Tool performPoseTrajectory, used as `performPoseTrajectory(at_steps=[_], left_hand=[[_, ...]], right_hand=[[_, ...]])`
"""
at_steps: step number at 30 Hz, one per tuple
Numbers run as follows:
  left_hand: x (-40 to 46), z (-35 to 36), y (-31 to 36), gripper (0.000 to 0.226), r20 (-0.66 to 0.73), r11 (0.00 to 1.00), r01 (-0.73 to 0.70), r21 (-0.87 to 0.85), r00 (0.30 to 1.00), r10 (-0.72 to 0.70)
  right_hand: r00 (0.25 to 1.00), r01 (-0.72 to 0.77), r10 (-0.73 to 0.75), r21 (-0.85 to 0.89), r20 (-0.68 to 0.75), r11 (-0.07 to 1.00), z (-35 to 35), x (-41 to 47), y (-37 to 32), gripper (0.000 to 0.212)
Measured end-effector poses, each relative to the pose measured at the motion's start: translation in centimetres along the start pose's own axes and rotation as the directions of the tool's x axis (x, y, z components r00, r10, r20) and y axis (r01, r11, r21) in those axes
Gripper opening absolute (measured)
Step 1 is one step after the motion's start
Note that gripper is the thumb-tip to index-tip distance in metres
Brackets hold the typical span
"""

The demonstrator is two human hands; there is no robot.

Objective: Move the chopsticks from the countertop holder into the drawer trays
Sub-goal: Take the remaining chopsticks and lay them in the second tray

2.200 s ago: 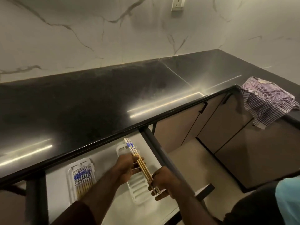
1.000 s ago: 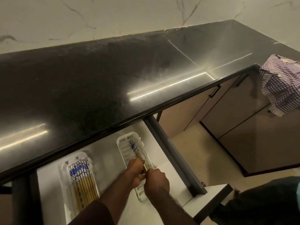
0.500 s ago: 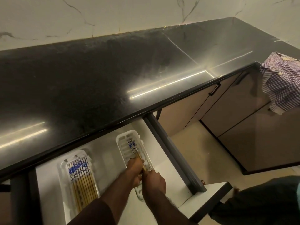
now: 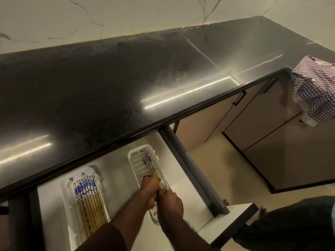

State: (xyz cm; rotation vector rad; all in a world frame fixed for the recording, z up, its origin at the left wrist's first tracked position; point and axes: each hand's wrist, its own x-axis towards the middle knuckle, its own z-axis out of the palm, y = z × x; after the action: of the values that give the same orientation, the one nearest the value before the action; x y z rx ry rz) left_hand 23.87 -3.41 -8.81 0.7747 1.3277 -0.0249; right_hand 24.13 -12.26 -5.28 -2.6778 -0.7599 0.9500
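Both hands, left (image 4: pixel 149 188) and right (image 4: pixel 169 200), curled round a few chopsticks (image 4: pixel 149 163) lying in the right tray (image 4: pixel 133 161), drawer (image 4: pixel 116 171) open; probably light, stiff, smooth, prone to rolling apart; best pinched mid-shaft as a bundle

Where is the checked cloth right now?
In the head view, the checked cloth hangs over the countertop edge at far right, above the cabinet doors.

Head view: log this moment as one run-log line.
left hand: grips bundle of bamboo chopsticks | right hand: grips same bundle | bundle: in right white slotted plastic tray | left white tray: full
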Motion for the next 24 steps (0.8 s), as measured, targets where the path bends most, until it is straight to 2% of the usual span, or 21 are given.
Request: performPoseTrajectory(at_steps=[7, 24], left_hand=[[-1.3, 0.2, 0.8, 0.021, -0.029, 0.999, 0.001, 0.033, 1.000, 0.000], [-1.7, 0.4, 0.6, 0.025, -0.089, 0.995, -0.057, 0.082, 0.994, 0.065]], right_hand=[[0.990, 0.138, -0.137, -0.100, 0.021, 0.985, -0.6, -0.3, 0.2, 0.023], [0.977, 0.211, -0.204, -0.150, 0.059, 0.966, -0.7, -0.6, 0.7, 0.023]])
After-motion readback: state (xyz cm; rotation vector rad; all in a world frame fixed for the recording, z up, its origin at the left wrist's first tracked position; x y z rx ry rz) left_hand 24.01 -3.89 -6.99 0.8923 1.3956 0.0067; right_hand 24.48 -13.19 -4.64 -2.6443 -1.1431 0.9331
